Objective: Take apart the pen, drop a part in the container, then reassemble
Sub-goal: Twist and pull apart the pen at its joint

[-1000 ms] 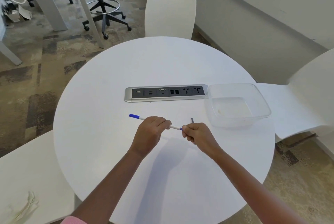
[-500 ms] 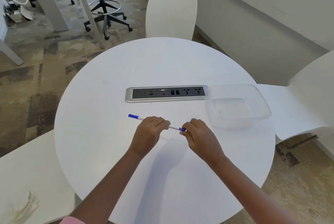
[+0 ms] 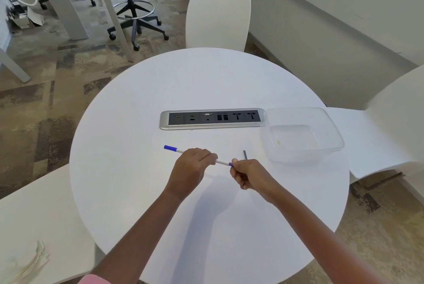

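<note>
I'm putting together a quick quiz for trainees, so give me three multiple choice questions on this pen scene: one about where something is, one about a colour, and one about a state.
1. Where is the clear plastic container?
A. At the right end of the power outlet strip
B. On the white chair
C. Under the left hand

2. What colour is the cap end of the pen?
A. Red
B. Blue
C. Green

3. What is in the container?
A. A pen part
B. Water
C. Nothing visible

Answers:
1 A, its rim sits beside the strip's right end on the round table.
2 B, the end sticking out past the left hand is blue.
3 C, only its bare bottom shows, while the right hand holds a thin grey part at the pen's other end.
</note>
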Motion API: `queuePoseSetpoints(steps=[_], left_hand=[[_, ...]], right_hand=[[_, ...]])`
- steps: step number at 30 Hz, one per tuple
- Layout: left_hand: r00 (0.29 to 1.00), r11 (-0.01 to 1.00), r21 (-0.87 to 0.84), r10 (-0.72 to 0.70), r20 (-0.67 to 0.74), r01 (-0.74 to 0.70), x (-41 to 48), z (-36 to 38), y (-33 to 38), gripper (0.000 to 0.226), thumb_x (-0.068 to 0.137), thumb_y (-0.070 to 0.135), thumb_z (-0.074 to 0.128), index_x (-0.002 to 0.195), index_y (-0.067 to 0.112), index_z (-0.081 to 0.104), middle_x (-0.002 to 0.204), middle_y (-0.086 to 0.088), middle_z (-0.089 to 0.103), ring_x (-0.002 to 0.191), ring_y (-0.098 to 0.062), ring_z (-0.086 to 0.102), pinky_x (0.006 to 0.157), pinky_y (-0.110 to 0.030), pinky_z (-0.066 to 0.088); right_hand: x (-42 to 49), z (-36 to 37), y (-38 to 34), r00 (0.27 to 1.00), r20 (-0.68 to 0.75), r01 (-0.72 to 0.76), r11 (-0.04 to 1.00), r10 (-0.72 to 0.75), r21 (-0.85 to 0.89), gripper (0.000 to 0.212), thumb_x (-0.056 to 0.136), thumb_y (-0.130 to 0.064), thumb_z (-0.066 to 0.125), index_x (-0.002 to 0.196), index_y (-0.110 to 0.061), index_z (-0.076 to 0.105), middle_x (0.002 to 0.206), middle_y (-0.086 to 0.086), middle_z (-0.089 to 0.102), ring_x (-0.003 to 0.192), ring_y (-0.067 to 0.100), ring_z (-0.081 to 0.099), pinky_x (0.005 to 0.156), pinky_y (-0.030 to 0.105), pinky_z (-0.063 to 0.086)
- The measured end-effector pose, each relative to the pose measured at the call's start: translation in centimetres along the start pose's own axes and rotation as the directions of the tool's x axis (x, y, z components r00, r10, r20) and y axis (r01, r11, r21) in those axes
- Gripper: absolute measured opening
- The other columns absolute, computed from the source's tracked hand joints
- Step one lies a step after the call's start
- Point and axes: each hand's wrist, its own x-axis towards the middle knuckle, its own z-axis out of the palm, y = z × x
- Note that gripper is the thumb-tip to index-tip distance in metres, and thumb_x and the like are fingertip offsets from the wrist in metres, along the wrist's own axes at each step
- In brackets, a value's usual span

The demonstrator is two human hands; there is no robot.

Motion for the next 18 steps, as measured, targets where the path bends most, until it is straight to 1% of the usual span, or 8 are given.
queuePoseSetpoints(steps=[2,3,6,9,11,12,15,18], left_hand=[[1.0,1.0,-0.005,-0.006,-0.002,0.006,0.0,-0.1,0.0,0.024,0.058,-0.015,0.078,0.072,0.003,0.071,0.063,-0.005,0.069,0.052,-0.024,0.062,0.05,-0.024,0.051],[1.0,1.0,-0.006,-0.009,-0.004,0.009,0.0,-0.1,0.0,0.023,0.059,-0.015,0.078,0.073,0.003,0.071,0.063,-0.005,0.069,0.052,-0.024,0.062,0.05,-0.024,0.051],[1.0,1.0,-0.002,-0.007,-0.004,0.007,-0.1,-0.2,-0.2,0.023,0.059,-0.013,0.079,0.073,0.003,0.072,0.064,-0.006,0.07,0.053,-0.025,0.063,0.05,-0.025,0.053],[1.0,1.0,0.004,0.002,-0.001,-0.002,-0.2,-0.2,-0.2,0.023,0.059,-0.014,0.079,0.073,0.003,0.071,0.064,-0.006,0.069,0.053,-0.025,0.062,0.051,-0.025,0.053],[1.0,1.0,0.005,0.0,0.0,0.0,-0.2,-0.2,-0.2,0.024,0.059,-0.015,0.079,0.072,0.004,0.071,0.063,-0.005,0.069,0.053,-0.024,0.062,0.05,-0.025,0.052],[1.0,1.0,0.001,-0.002,0.0,0.002,-0.2,-0.2,-0.1,0.024,0.059,-0.015,0.079,0.072,0.004,0.072,0.063,-0.005,0.069,0.053,-0.024,0.062,0.05,-0.024,0.051],[1.0,1.0,-0.008,-0.01,-0.007,0.01,-0.2,-0.2,0.0,0.024,0.058,-0.015,0.079,0.073,0.003,0.072,0.064,-0.005,0.069,0.053,-0.024,0.062,0.049,-0.025,0.051],[1.0,1.0,-0.007,-0.008,-0.004,0.008,-0.1,-0.3,-0.1,0.025,0.058,-0.016,0.078,0.073,0.003,0.071,0.064,-0.006,0.069,0.053,-0.025,0.062,0.049,-0.025,0.051]], right_hand=[[-0.2,0.3,0.0,0.997,-0.037,0.065,0.981,-0.073,-0.182,0.042,0.096,-0.029,0.037,0.06,-0.017,0.056,0.053,0.0,0.05,0.049,0.011,0.044,0.049,0.019,0.034],[-0.5,0.4,0.1,0.988,-0.074,0.11,0.954,-0.135,-0.28,0.034,0.095,-0.029,0.04,0.067,-0.018,0.056,0.056,0.0,0.053,0.054,0.014,0.046,0.052,0.022,0.035],[-0.8,0.7,0.5,0.917,-0.133,0.258,0.813,-0.376,-0.523,0.009,0.089,-0.024,0.053,0.086,-0.017,0.055,0.068,0.003,0.055,0.065,0.02,0.051,0.059,0.029,0.038],[-1.1,0.9,0.6,0.832,-0.101,0.316,0.615,-0.545,-0.722,0.01,0.089,-0.017,0.054,0.091,-0.008,0.058,0.075,0.005,0.055,0.077,0.024,0.052,0.069,0.032,0.043],[-1.1,0.9,0.5,0.801,-0.075,0.321,0.531,-0.594,-0.784,0.013,0.089,-0.012,0.052,0.09,-0.003,0.06,0.079,0.012,0.059,0.079,0.027,0.051,0.067,0.037,0.045],[-1.1,0.8,0.5,0.792,-0.068,0.327,0.515,-0.607,-0.792,0.014,0.089,-0.011,0.052,0.089,-0.001,0.061,0.079,0.014,0.058,0.078,0.027,0.05,0.064,0.036,0.043],[-0.9,0.8,0.1,0.792,-0.101,0.342,0.575,-0.602,-0.743,0.017,0.09,-0.008,0.05,0.086,0.002,0.063,0.071,0.01,0.05,0.07,0.022,0.044,0.063,0.021,0.025],[-0.7,0.9,0.0,0.871,-0.171,0.28,0.751,-0.461,-0.597,0.024,0.091,-0.008,0.044,0.077,-0.004,0.064,0.069,0.001,0.049,0.067,0.016,0.042,0.058,0.024,0.023]])
